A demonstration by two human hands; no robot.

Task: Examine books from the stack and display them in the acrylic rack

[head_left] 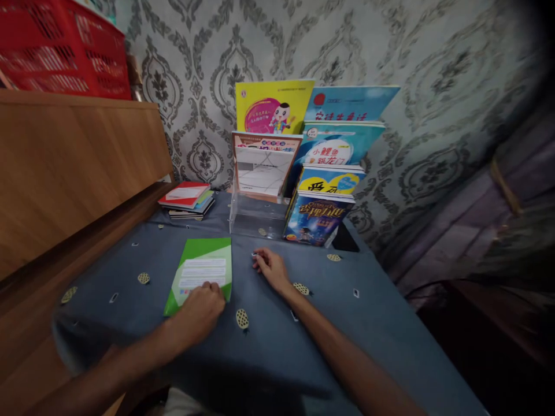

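A green and white booklet [200,270] lies flat on the blue patterned tablecloth [303,323]. My left hand [200,310] rests on the booklet's near right corner with its fingers curled down onto the cover. My right hand [270,267] lies on the cloth just right of the booklet, fingers bent and fingertips touching the cloth, holding nothing that I can see. Behind the booklet stands a clear acrylic rack [255,216] with tiered children's books [323,173].
A small stack of books [187,200] with a red one on top sits at the back left. A wooden cabinet [65,167] runs along the left, with a red crate [65,46] on top. Patterned wallpaper is behind; dark space lies to the right.
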